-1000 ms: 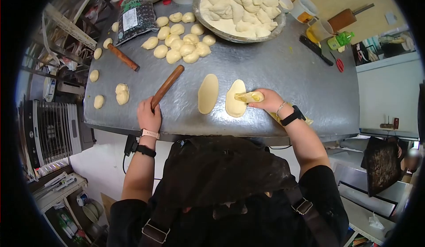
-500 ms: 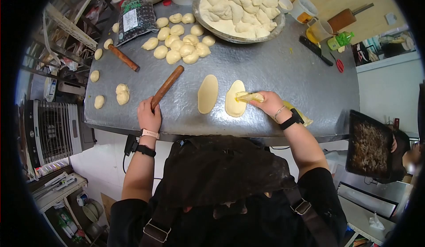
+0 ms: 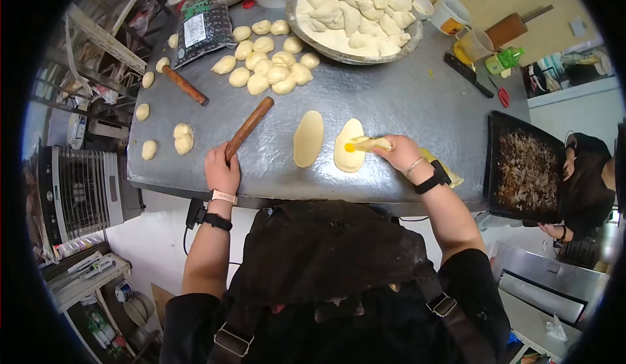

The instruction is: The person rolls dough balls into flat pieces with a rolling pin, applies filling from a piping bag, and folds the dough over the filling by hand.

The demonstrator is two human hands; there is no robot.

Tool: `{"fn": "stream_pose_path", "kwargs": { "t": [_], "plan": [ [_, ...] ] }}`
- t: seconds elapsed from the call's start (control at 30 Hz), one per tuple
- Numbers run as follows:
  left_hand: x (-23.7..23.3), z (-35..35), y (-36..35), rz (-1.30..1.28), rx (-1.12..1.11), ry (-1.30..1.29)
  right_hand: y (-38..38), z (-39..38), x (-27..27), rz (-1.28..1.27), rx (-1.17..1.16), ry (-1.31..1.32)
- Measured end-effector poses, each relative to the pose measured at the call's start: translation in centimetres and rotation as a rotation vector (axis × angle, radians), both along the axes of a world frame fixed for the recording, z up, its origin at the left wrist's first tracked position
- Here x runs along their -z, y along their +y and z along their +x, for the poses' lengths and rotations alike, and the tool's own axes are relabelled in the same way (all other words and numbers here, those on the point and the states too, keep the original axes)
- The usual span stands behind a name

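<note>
Two flattened dough ovals lie side by side near the table's front edge, the left one (image 3: pixel 308 139) plain. On the right oval (image 3: pixel 351 162) sits a small yellow dab (image 3: pixel 350 147), at the tip of a clear piping bag (image 3: pixel 372 143). My right hand (image 3: pixel 399 152) is closed round that bag, whose yellowish rest trails under my wrist. At the left, my left hand (image 3: pixel 222 168) grips the lower end of a wooden rolling pin (image 3: pixel 250 128), which slants up to the right on the tabletop.
Dough balls (image 3: pixel 277 74), a second rolling pin (image 3: pixel 185 85) and a black bag (image 3: pixel 199 31) are at the back left. A dough-filled bowl (image 3: pixel 352 21) stands behind. A knife (image 3: pixel 467 75) and scissors (image 3: pixel 501 93) lie right. A co-worker holds a dark tray (image 3: pixel 527 165).
The yellow dab on the right oval has grown larger. The co-worker's tray has come in from the right, up to the table's right edge. My left hand has hardly moved.
</note>
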State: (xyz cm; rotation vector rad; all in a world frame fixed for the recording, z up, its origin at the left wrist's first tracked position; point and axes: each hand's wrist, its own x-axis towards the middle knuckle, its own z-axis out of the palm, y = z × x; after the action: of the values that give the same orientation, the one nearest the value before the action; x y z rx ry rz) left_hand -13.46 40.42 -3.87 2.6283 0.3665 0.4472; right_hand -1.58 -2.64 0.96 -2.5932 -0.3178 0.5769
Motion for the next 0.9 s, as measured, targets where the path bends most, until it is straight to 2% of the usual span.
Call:
{"fn": "stream_pose_path", "kwargs": {
  "t": [0.1,0.2,0.3,0.4,0.57,0.67,0.77,0.83,0.9],
  "plan": [
    [-0.3,0.0,0.0,0.006,-0.013,-0.005,0.3,0.4,-0.7,-0.014,-0.027,-0.075],
    [0.3,0.1,0.1,0.019,-0.024,-0.01,1.9,1.2,-1.4,0.115,0.058,-0.052],
    [0.5,0.2,0.2,0.033,-0.022,-0.023,6.1,1.6,-1.1,0.233,-0.013,-0.001],
    [0.4,0.2,0.2,0.028,-0.015,-0.018,9.6,2.2,-1.0,0.116,-0.091,0.033],
    [0.9,0.1,0.5,0.012,-0.021,-0.012,10.7,2.9,0.5,0.05,-0.136,-0.008],
    [0.0,0.2,-0.3,0.08,-0.08,0.01,10.1,3.0,0.3,0.045,-0.101,0.022],
    [-3.1,1.9,-3.0,0.28,-0.049,-0.133,9.9,3.2,0.2,-0.004,-0.093,-0.023],
    [-3.2,4.7,-4.5,0.034,0.293,-0.054,9.6,3.0,-0.1,-0.054,-0.109,-0.086],
    [-1.3,8.4,-7.0,-0.357,0.445,0.081,8.7,3.7,-0.6,-0.02,-0.032,-0.01]
  ]
}}
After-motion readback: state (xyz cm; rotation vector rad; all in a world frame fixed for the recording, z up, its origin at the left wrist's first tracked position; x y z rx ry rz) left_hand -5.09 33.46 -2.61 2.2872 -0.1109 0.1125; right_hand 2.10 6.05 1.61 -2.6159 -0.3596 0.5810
